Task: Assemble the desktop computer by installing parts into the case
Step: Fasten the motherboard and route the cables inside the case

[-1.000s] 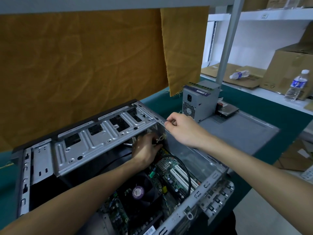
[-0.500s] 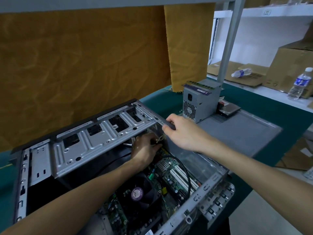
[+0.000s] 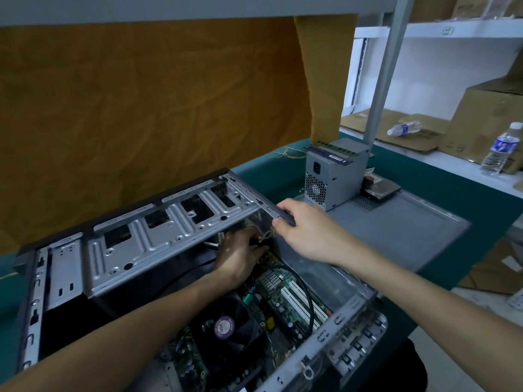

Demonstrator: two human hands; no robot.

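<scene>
An open desktop computer case [image 3: 175,250] lies on its side on a green surface [image 3: 441,190], close to the near edge, with its open side facing up. A hinged metal drive cage [image 3: 158,239] is tilted up along the far side of the case. Inside, the motherboard [image 3: 285,304] shows a black cooling fan [image 3: 226,329] with a purple centre label, white expansion slots, and a black cable [image 3: 304,290] looping over them.

The left hand [image 3: 240,256] reaches deep into the case under the raised cage, at its right end. Its fingers are curled around something small by a pale wire tie, but what they hold is hidden.

The right hand [image 3: 308,230] grips the upper right corner of the case frame, fingers curled over the metal edge and thumb beneath it.

Just beyond the case, toward the right, a grey side panel [image 3: 396,230] lies flat on the surface. A grey power supply [image 3: 334,176] stands upright at the panel's far end, with a green memory stick [image 3: 336,144] lying on top. A hard drive [image 3: 382,189] lies just beside the power supply.

Brown cloth [image 3: 141,108] hangs along the far edge of the surface. On a white shelf at the right stand cardboard boxes [image 3: 486,120] and an upright water bottle [image 3: 499,149]; another bottle [image 3: 403,128] lies on its side.
</scene>
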